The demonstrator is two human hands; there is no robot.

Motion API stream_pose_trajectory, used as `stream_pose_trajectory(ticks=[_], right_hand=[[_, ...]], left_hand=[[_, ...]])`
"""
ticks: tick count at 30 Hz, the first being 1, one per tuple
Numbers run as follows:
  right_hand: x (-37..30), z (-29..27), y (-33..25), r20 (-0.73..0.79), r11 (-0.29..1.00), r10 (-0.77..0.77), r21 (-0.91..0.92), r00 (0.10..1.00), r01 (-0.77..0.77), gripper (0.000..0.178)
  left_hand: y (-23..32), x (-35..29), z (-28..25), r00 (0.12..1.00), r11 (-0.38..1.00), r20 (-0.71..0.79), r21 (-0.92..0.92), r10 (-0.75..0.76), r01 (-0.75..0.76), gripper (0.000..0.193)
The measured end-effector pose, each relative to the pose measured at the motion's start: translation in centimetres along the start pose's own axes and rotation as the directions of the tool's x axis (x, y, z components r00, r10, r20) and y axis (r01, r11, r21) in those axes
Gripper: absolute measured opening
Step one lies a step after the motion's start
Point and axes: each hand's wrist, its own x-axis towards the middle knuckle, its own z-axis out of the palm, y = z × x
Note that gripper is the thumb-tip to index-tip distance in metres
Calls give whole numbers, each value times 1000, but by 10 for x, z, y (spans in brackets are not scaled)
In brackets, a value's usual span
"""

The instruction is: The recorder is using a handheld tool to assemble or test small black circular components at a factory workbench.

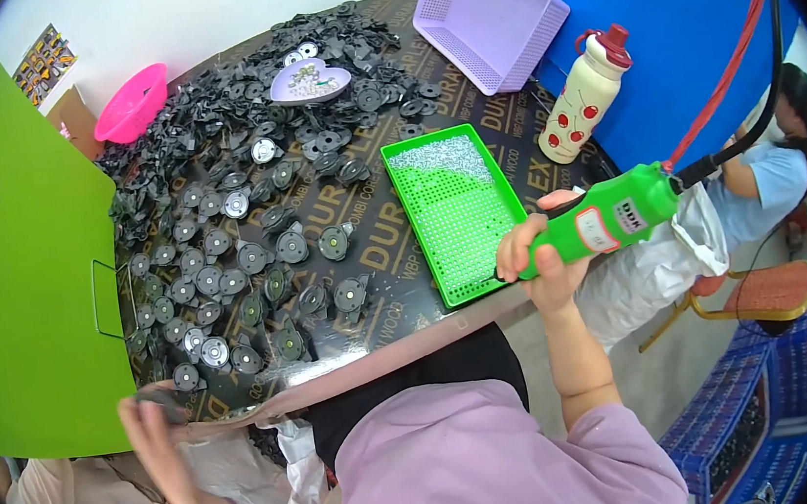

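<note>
My right hand [547,261] is wrapped round a green electric screwdriver [607,221], whose red and black cords rise to the upper right. Its tip end points left, over the edge of a green perforated tray [449,218] with small silvery screws heaped at its far end. Off the table's lower left edge, my left hand [156,440] is smeared by motion, with a black round plastic part [166,407] between its fingers. Several similar parts [252,256] lie spread beside it on the dark table, some with silver or brass-coloured centres.
A big pile of loose black pieces [179,128] covers the far left. A heart-shaped lilac dish [310,83] of small pieces sits among them. Beyond are a pink bowl [132,105], a purple basket [497,21] and a cream bottle [584,100]. Another person [777,154] sits at the right.
</note>
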Motion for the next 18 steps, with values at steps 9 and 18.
stream_pose_trajectory(ticks=[9, 18], right_hand=[[-8, 0, 10, 5, 999, 27, -47, 1000, -26, 47], [-8, 3, 11, 29, 998, 14, -62, 999, -12, 47]], left_hand=[[22, -46, 199, 683, 707, 730, -493, 19, 507, 20], [16, -40, 235, 607, 830, 794, -331, -11, 449, 19]])
